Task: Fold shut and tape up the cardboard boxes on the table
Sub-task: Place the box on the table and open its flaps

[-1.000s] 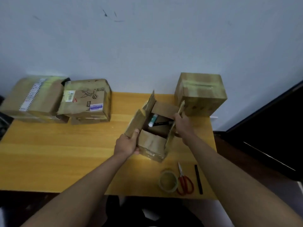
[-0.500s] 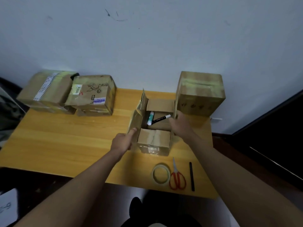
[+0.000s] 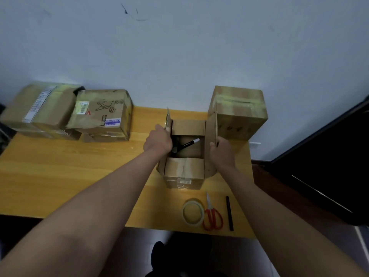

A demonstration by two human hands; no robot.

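A scuffed pale wall [image 3: 179,56] rises behind a yellow wooden worktop [image 3: 60,176]; dark furniture [image 3: 329,166] stands at right.

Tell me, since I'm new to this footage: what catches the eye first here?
The open cardboard box in the middle of the wooden table, with the left hand and right hand each gripping a raised side flap. A black marker lies inside. Near the front edge sit a tape roll and red-handled scissors.

Brown cardboard boxes [image 3: 185,172] on a yellow wooden desk [image 3: 60,176]; red-handled scissors [image 3: 212,215], a pale tape roll [image 3: 192,211], a black marker [image 3: 186,144].
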